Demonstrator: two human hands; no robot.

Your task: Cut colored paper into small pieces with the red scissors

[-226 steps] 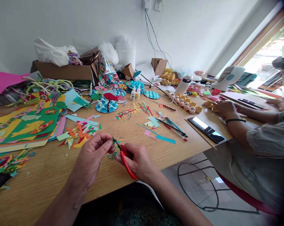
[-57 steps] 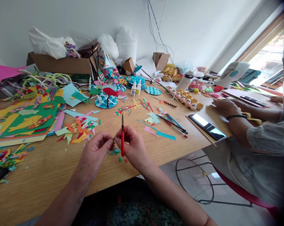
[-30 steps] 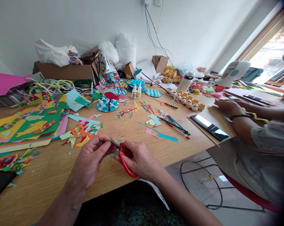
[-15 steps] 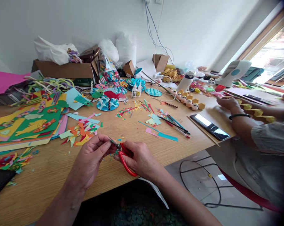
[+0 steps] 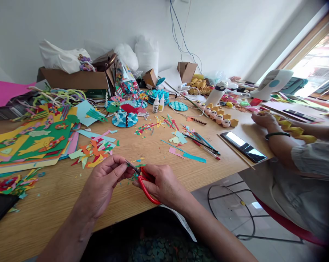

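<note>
Right hand (image 5: 163, 182): grip clamped on the scissors (image 5: 138, 171), fingers at the red handles, blades angled up and to the left. Left hand (image 5: 107, 178): thumb and forefinger pinched together at the blade tips; whether a scrap sits between them cannot be told, too small and partly hidden. Scissors located between the two hands, raised over the near edge of the counter (image 5: 117, 202).

Green bits (image 5: 133, 177) lie on the wood just below the blades. Left of there: a loose heap of cuttings (image 5: 96, 149), mixed colours, and beyond it layered card (image 5: 44, 142) bearing paper fish. Farther back, a red fish (image 5: 129, 108) stands above a blue-and-white base (image 5: 124, 120); two glue bottles (image 5: 156, 105) upright to its right.

Right side: pens (image 5: 205, 143) in a loose bundle, then a stick (image 5: 236, 152) alongside a phone (image 5: 243, 146). Co-worker's hand (image 5: 264, 120) rests near a yellow strip (image 5: 296, 131).
</note>
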